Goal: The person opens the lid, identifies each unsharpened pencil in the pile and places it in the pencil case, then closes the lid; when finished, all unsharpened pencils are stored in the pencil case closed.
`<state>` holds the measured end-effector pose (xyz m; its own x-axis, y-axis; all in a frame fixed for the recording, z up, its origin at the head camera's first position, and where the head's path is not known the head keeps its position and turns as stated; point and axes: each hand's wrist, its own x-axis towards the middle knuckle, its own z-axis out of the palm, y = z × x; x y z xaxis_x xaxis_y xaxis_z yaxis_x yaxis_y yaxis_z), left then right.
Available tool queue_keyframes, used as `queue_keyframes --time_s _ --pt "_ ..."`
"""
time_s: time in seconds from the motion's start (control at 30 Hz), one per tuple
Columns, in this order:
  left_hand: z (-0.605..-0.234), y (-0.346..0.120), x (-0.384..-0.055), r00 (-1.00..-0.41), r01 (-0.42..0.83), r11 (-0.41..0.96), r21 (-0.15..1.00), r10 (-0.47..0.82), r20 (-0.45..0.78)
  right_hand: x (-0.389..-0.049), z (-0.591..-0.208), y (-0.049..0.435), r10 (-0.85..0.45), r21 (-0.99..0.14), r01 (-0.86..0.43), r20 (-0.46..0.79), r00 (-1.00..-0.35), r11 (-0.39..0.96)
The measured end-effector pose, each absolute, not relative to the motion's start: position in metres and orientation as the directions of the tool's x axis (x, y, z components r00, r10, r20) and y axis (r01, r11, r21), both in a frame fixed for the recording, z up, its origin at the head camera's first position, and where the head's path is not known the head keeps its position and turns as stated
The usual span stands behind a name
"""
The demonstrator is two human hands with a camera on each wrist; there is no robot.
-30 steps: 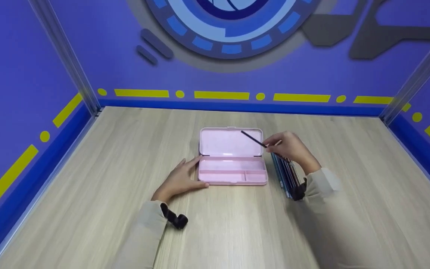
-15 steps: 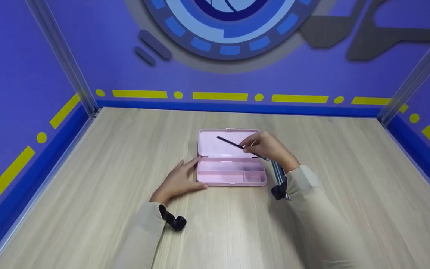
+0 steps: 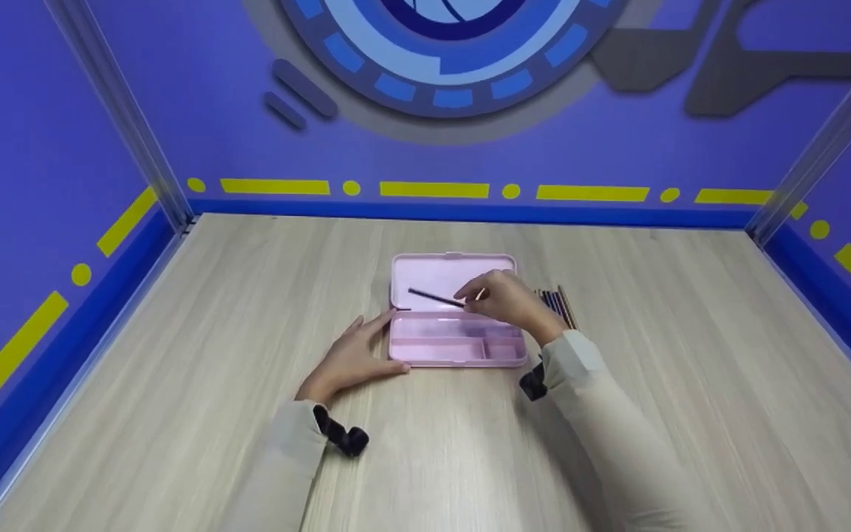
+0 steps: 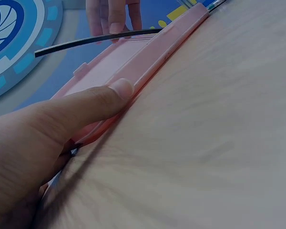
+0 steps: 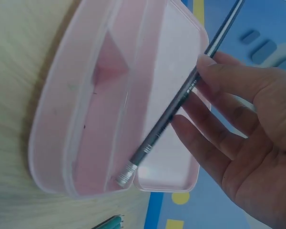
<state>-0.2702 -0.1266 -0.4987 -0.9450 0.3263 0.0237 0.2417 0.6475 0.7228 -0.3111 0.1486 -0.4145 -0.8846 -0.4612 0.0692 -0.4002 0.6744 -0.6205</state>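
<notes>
Right hand point(image 3: 503, 295) pinches dark pencil point(image 3: 436, 298) above open pink case point(image 3: 436, 363); long axis roughly left-right like the case's, left tip angled slightly far. Left hand point(image 3: 351, 358) spread, touching case's left end.

Right wrist view: pencil point(image 5: 164, 117) cropped by top edge. Head view: right forearm point(image 3: 617, 414) hides near ends of other pencils point(image 3: 558, 303).
</notes>
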Motion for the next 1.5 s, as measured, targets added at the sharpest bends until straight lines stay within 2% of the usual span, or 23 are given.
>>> queue_keyframes --time_s 0.57,1.1,1.5 --pt "-0.500 -0.127 -0.268 -0.942 0.251 0.646 0.720 0.333 0.030 -0.300 -0.414 0.174 -0.461 -0.616 -0.370 0.013 -0.887 0.695" --pt "-0.500 -0.127 -0.269 -0.937 0.273 0.633 0.725 0.346 0.051 -0.296 -0.413 0.225 -0.374 -0.594 -0.337 0.065 -0.925 0.731" --pt "-0.499 -0.126 -0.269 -0.932 0.296 0.638 0.711 0.355 0.070 -0.290 -0.423 0.260 -0.257 -0.606 -0.198 -0.012 -0.966 0.770"
